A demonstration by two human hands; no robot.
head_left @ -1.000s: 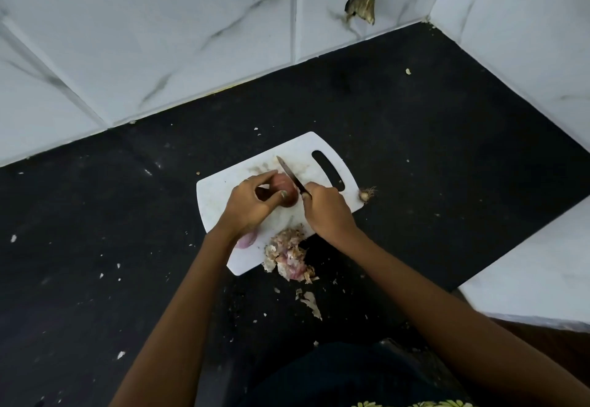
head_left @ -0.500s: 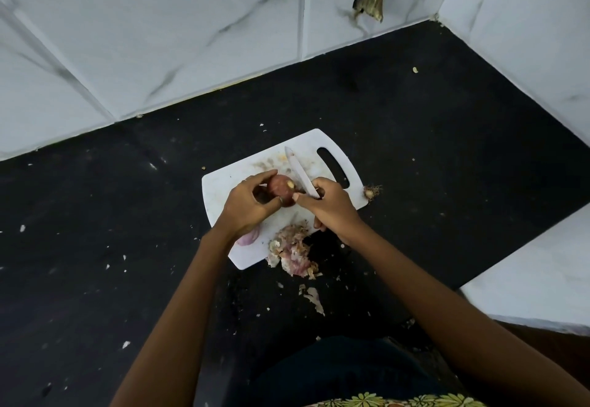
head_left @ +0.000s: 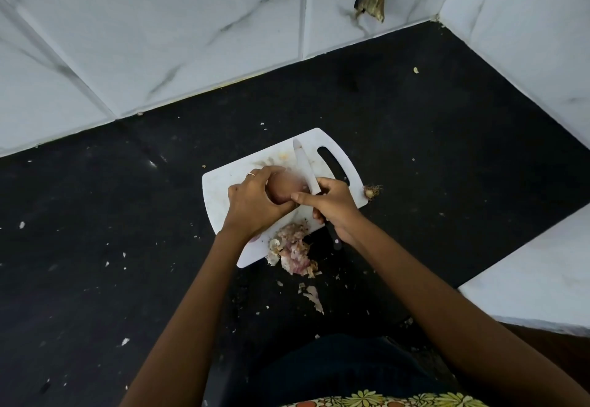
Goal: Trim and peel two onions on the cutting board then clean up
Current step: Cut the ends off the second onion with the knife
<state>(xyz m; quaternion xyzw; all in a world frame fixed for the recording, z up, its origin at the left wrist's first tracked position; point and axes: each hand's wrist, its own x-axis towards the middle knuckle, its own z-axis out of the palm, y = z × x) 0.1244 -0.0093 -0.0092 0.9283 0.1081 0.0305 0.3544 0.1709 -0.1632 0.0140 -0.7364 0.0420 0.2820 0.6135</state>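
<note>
While our left hand (head_left: 255, 205) curls round the onion (head_left: 285, 187) above the white cutting board (head_left: 223, 183), the fingers wrap over its far side and the thumb comes under its near side, so the onion sits cupped in a closed grasp with only its pinkish-brown upper face showing between finger and thumb. A ring (head_left: 251, 174) shows on one finger of that hand. Our right hand (head_left: 332, 205) is clenched round the knife (head_left: 308, 170): the dark handle runs through the fist and pokes out below the heel of the hand, while the pale blade rises from the fist and points away from us across the board, lying just beside the onion's right side. Our right thumb reaches left and touches the onion next to the left thumb. Whether the blade edge actually bites into the onion we cannot tell, since the fingers cover that spot.

We see the board lying aslant on the black countertop (head_left: 127, 231), its handle slot (head_left: 332, 164) at the far right corner. A heap of onion peels (head_left: 292, 248) spills over the board's near edge onto the counter, and a loose peel (head_left: 313, 298) lies nearer to us. A cut root end (head_left: 372, 191) sits on the counter just beside the board's right edge. Pale flecks are scattered over the countertop, which is backed by marbled white wall tiles (head_left: 159, 39).
</note>
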